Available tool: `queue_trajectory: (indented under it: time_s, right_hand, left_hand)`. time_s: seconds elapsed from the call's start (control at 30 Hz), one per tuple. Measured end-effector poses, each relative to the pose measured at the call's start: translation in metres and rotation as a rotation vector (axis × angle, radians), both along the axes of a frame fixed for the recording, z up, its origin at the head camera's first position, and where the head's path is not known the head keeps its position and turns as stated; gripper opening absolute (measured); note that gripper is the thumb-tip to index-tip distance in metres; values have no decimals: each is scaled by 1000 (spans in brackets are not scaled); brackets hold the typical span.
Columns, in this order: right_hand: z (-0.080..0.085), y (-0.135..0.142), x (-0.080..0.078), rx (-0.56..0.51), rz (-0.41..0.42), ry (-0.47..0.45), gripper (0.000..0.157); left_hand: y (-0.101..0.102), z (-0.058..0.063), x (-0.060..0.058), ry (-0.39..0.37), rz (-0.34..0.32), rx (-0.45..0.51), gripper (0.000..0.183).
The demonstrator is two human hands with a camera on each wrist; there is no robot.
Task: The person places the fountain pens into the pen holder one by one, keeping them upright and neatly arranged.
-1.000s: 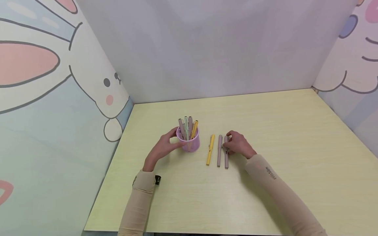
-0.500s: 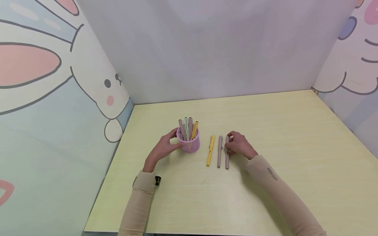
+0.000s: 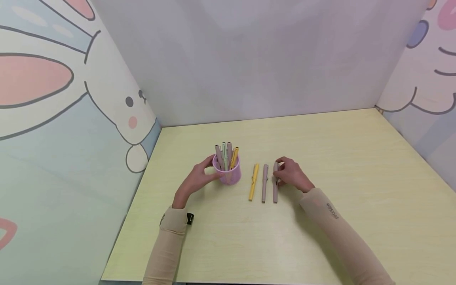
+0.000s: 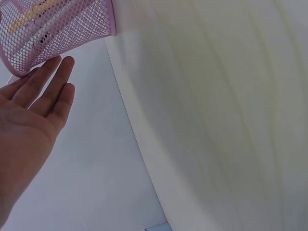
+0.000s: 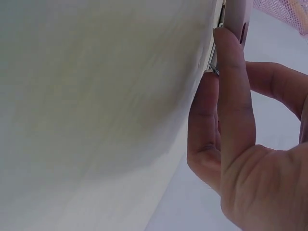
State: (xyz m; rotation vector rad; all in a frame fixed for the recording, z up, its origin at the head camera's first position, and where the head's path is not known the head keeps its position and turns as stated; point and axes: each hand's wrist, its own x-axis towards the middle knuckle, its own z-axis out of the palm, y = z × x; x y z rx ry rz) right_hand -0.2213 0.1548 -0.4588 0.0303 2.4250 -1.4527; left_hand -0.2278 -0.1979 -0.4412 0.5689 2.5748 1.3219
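My left hand (image 3: 197,178) holds a pink mesh pen cup (image 3: 233,178) from its left side, thumb at the front and fingers behind. In the left wrist view the fingers (image 4: 50,91) lie along the mesh. Several capped pens stand in the cup: mauve, pale green and yellow (image 3: 234,157). To its right, a yellow pen (image 3: 253,184) and a mauve pen (image 3: 265,186) lie side by side. Beyond them my right hand (image 3: 293,174) pinches another mauve pen (image 3: 275,193) near its upper end, partly covering it. The right wrist view shows that pen's barrel (image 5: 237,19) at the fingertips.
A pale wood-grain table (image 3: 338,158) carries everything. Behind it rises a plain light wall (image 3: 249,63), and a rabbit mural covers the left wall (image 3: 46,158). A small black object (image 3: 190,218) shows beside the left cuff.
The right hand has shifted slightly rightward, taking the pinched mauve pen a little farther from the middle one. The left hand, cup and other two pens stay put.
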Motion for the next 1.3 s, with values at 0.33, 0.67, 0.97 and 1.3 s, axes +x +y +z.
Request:
queue_trajectory:
  time_s: [0.33,0.67,0.97,1.3]
  right_hand:
    - [1,9,3,-146,-16,117,58]
    - [5,10,2,-293,-45,213,60]
    - [9,7,0,-376,-46,351,55]
    - [16,0,1,-460,-49,476,54]
  left_hand:
    - [-1,-2,-1,3,0,5,79]
    - [0,0,0,-5,4,3,79]
    - [-1,0,0,-7,6,-1,79]
    - [-1,-1,0,-2,1,1,79]
